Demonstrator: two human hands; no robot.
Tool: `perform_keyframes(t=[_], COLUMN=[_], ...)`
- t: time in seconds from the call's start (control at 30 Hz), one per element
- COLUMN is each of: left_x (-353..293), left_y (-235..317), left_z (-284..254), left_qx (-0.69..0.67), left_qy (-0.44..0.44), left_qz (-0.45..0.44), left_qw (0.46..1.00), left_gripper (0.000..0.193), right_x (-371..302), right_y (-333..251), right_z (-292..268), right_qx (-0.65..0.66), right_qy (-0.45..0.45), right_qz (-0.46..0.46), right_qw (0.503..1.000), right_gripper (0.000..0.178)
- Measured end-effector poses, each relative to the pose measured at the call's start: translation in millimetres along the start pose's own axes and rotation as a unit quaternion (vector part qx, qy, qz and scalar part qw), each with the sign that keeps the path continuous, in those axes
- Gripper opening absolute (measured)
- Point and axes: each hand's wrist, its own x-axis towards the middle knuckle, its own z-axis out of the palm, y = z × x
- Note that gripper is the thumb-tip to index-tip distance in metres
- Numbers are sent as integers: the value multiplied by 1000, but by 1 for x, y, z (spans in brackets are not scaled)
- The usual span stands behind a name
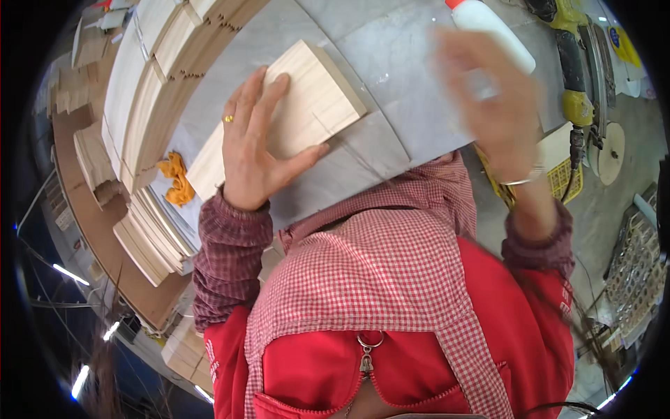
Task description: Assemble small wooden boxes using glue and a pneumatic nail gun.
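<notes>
left fingers (268,103) on board (314,98) | right fingers (464,54) blurred, near bottle (497,36)

A woodworking shop: stacked wooden boards (138,91), a grey worktop (394,77) and, seemingly, a power tool (571,63).

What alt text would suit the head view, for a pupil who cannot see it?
The left hand lies spread on a pale board on a grey table; the right hand, blurred, is near a white bottle. Stacked boards line the table's left side.
</notes>
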Motion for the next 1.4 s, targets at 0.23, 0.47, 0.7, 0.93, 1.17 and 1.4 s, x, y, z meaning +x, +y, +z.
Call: perform_keyframes(t=[0.23, 0.47, 0.7, 0.93, 1.17, 1.4], left_x=[-2, -5, -8, -3, -3, -5], left_y=[-4, -8, -16, -17, -18, -19], left_z=[7, 12, 20, 24, 26, 27], left_qx=[-13, -6, 9, 8, 10, 18], left_qy=[50, 87, 127, 134, 151, 146], left_qz=[30, 61, 62, 72, 70, 69], left_qw=[998, 994, 990, 988, 986, 987], left_gripper=[81, 76, 74, 74, 73, 73], right_x=[0, 4, 27, -11, -16, -9], right_y=[73, 141, 34, -116, -142, -143], right_z=[-122, -121, -150, -86, -42, -45], right_qx=[-364, -507, -224, -15, 10, 40], right_qy=[-34, -52, -120, -181, -289, -299], right_qz=[144, 179, 350, 348, 332, 367], right_qw=[919, 841, 902, 920, 898, 880], right_gripper=[51, 71, 41, 30, 35, 36])
